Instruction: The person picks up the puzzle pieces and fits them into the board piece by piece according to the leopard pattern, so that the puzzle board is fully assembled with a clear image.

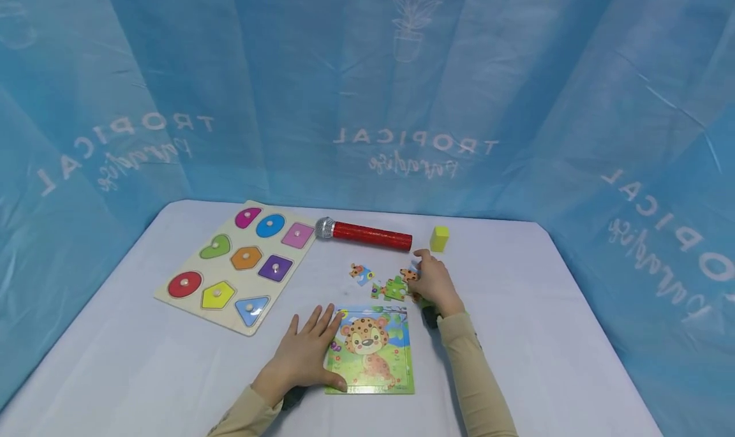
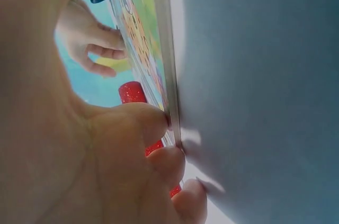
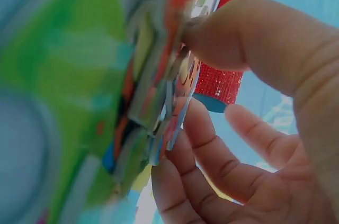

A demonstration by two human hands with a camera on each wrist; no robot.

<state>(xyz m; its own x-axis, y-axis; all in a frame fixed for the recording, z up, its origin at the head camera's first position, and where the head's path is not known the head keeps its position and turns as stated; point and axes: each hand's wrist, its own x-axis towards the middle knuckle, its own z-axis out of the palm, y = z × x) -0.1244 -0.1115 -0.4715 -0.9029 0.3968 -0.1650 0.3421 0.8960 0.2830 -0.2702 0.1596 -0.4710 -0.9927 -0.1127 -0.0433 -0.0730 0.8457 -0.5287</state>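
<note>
My left hand (image 1: 305,354) lies with fingers spread along the left side of a square leopard picture board (image 1: 373,348), its thumb over the lower edge. In the left wrist view, the fingertips (image 2: 168,163) meet the board's rim. Beyond the board's upper right corner, my right hand (image 1: 435,285) has its fingers curled over a cluster of jigsaw pieces. Its thumb and fingers pinch a spotted puzzle piece (image 3: 186,73), partly hidden among the others. Beside it lies a green puzzle piece (image 1: 395,288); another loose blue and orange piece (image 1: 362,274) sits farther left.
At the left is a shape puzzle board (image 1: 232,309) with colourful knobbed shapes. A red toy microphone (image 1: 370,235) with a silver head lies behind the pieces, and a yellow block (image 1: 439,239) stands to its right. Blue curtains (image 1: 367,92) surround the white table (image 1: 517,335).
</note>
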